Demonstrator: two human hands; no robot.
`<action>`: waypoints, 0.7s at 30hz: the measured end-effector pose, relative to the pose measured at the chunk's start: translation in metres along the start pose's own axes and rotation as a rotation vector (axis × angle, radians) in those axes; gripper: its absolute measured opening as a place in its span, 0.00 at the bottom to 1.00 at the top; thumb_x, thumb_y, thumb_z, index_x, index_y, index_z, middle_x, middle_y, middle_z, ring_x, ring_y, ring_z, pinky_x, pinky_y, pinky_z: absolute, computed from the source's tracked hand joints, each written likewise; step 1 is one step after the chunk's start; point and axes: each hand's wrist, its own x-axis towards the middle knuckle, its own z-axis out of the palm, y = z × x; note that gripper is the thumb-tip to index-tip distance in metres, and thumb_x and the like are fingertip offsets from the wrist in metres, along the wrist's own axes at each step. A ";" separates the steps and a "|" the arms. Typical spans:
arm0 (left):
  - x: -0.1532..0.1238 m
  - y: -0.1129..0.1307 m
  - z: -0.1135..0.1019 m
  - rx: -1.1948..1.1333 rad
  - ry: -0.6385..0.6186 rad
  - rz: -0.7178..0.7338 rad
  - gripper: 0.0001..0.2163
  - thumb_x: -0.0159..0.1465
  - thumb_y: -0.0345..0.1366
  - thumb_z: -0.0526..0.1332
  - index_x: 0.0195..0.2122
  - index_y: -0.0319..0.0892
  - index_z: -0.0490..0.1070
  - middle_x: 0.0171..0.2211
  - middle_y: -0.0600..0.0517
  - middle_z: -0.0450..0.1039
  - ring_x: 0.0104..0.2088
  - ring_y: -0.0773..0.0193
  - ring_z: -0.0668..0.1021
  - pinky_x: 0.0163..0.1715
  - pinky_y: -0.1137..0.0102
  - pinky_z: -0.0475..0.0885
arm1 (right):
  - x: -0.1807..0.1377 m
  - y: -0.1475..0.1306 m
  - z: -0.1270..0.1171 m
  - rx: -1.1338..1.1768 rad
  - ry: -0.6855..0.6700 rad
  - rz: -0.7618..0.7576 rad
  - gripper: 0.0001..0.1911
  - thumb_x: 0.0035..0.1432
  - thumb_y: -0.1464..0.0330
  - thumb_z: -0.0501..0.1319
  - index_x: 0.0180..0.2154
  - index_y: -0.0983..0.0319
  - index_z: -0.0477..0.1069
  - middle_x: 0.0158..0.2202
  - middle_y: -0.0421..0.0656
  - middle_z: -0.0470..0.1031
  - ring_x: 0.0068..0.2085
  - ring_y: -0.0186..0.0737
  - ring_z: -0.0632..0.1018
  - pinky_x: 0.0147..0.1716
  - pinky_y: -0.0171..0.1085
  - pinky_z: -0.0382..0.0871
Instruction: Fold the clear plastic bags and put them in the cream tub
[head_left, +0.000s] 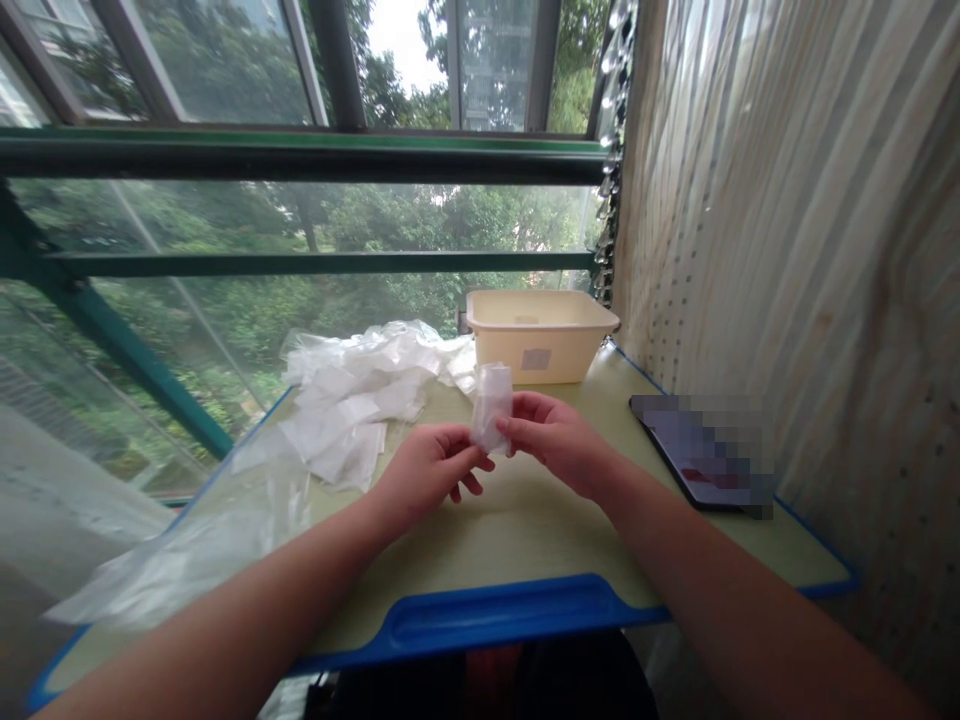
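Head view, looking down over 2 bare hands held above a pale green counter (555, 545) with a blue edge. Between the hands is a small, whitish, translucent folded plastic packet (493, 400), upright and raised off the counter, in front of a cream rectangular plastic tub (576, 355). The right hand (555, 435) has its grip closed on the packet's right side, thumb on the near face. The left hand (427, 470) is at the packet's lower left corner, thumb and index finger close together, the other fingers loosely curled; whether its grip pinches the plastic, I cannot tell.

Behind the left hand, a loose heap of crumpled white and clear plastic bags (352, 400) spreads over the back left of the counter, reaching the tub. Nearer, a flat sheet of clear plastic (195, 545) lies across the left edge, beside the left forearm. At the right, well apart from the packet, lies a dark-edged flat screen device (697, 460), partly pixelated. Beyond the counter, a green metal railing (322, 155) crosses windows showing trees.
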 end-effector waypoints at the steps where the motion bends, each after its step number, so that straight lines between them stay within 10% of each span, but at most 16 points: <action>1: 0.000 0.000 0.000 0.012 0.008 -0.001 0.11 0.58 0.42 0.56 0.33 0.39 0.72 0.30 0.49 0.75 0.23 0.67 0.77 0.16 0.78 0.67 | 0.000 0.000 0.000 -0.024 0.008 -0.008 0.12 0.48 0.67 0.64 0.36 0.65 0.70 0.32 0.42 0.73 0.29 0.31 0.70 0.27 0.33 0.64; 12: -0.004 -0.005 0.000 0.464 0.379 0.240 0.15 0.54 0.41 0.60 0.42 0.44 0.68 0.29 0.53 0.74 0.21 0.68 0.75 0.22 0.74 0.68 | 0.002 0.001 0.002 -0.145 0.007 -0.072 0.13 0.47 0.66 0.64 0.37 0.66 0.70 0.31 0.43 0.72 0.29 0.33 0.72 0.26 0.34 0.67; 21: -0.002 -0.006 0.004 0.495 0.441 0.299 0.09 0.55 0.39 0.60 0.36 0.42 0.66 0.24 0.55 0.73 0.20 0.69 0.74 0.21 0.76 0.65 | 0.000 0.000 0.007 -0.129 -0.079 -0.034 0.15 0.46 0.66 0.65 0.37 0.64 0.71 0.33 0.42 0.72 0.32 0.34 0.71 0.29 0.34 0.66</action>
